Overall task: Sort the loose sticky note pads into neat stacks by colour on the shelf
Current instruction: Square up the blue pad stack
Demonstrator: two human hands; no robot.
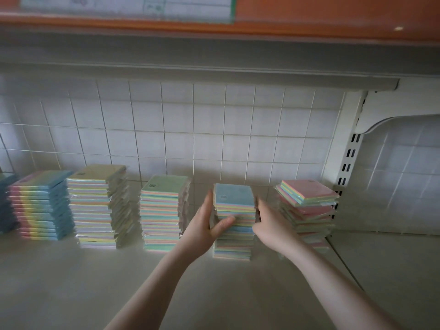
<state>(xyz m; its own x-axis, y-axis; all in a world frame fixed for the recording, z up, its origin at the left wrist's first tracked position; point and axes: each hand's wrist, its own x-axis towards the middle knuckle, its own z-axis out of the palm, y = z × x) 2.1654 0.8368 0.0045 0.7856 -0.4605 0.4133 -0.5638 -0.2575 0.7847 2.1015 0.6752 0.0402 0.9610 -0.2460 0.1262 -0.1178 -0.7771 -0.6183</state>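
Several stacks of wrapped sticky note pads stand in a row on the pale shelf (71, 282). The blue-topped stack (234, 195) is in the middle right. My left hand (207, 225) presses its left side, thumb across the front. My right hand (269, 225) presses its right side. To the right leans an uneven pink-topped stack (307, 198). Left of my hands stand a green-topped stack (164, 210), a yellow-topped stack (95, 206) and a blue rainbow-edged stack (40, 208).
A white wire grid (190, 129) backs the shelf. A slotted white upright (347, 158) and divider close the right end. Another dark blue stack (6, 203) is cut off at the far left. An orange-fronted shelf (309, 17) hangs overhead.
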